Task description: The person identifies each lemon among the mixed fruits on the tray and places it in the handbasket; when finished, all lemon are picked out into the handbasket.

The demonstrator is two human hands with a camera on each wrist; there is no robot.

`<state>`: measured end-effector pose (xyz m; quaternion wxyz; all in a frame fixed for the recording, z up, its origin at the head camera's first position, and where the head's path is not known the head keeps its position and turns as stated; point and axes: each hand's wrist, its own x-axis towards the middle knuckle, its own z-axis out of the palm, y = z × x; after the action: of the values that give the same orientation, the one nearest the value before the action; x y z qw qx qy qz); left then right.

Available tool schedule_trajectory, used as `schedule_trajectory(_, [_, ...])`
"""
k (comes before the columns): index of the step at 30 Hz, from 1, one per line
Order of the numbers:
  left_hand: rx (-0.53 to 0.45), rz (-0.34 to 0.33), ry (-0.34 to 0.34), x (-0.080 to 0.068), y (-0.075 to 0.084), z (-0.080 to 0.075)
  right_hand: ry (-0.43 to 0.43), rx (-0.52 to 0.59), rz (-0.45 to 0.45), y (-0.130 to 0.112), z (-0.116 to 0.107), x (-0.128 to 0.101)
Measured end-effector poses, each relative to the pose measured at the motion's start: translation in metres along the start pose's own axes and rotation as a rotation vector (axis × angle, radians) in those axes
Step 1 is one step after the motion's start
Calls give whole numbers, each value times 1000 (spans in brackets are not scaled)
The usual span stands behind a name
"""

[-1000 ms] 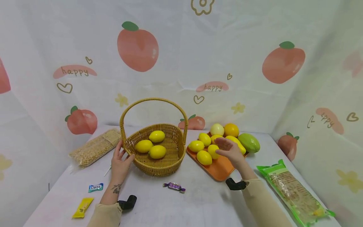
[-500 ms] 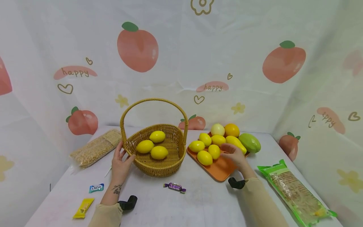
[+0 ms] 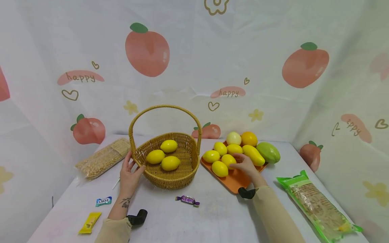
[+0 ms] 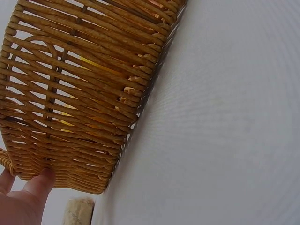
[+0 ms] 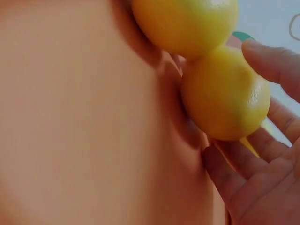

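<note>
In the head view, my left hand [image 3: 130, 175] rests against the left side of a woven basket [image 3: 174, 182], by the foot of its arched handle. Its thumb and fingers lie spread along the outer wall. Three yellow lemons [image 3: 171, 163] lie inside. My right hand [image 3: 247, 166] is at the right side of another lemon [image 3: 228, 161] on an orange tray [image 3: 235, 182]. In the right wrist view, the thumb is at that lemon's upper edge while the spread fingers reach beneath it, fingertips close to the tray. A second lemon [image 5: 185, 23] touches it.
More lemons, a yellow mango [image 3: 253, 155], a green papaya-like fruit [image 3: 268, 152] and round fruits crowd the tray's back. A beige bag [image 3: 103, 160] lies left, a green-edged packet [image 3: 319, 206] right. Wrapped candies, one purple [image 3: 187, 199], lie in front.
My right hand has come down and left from above the tray to the lemon, which has shifted slightly left. My left hand and the basket stay in place.
</note>
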<state>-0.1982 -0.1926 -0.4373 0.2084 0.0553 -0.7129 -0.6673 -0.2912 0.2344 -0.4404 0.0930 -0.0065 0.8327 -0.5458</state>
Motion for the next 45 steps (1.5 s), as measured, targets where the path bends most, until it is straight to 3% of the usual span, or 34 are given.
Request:
schedule_trajectory(18, [19,-2,3,0,-4,-3,-10,-68,82,-9,12,8])
schedule_trajectory(25, [9,-16,-6,-1,-4,-1,12,-61,67,-10,6,0])
schedule_trajectory(30, [16,2,-8,-1,-2,0,13,37,47,-20,-5,-12])
schedule_trajectory(36, [12,9,-12,0,1,0,1,142,-37,-42,-10,-28])
schedule_trajectory(45, [-15,13,-15,-1,4,1,-148,278,-163,-84,20,-49])
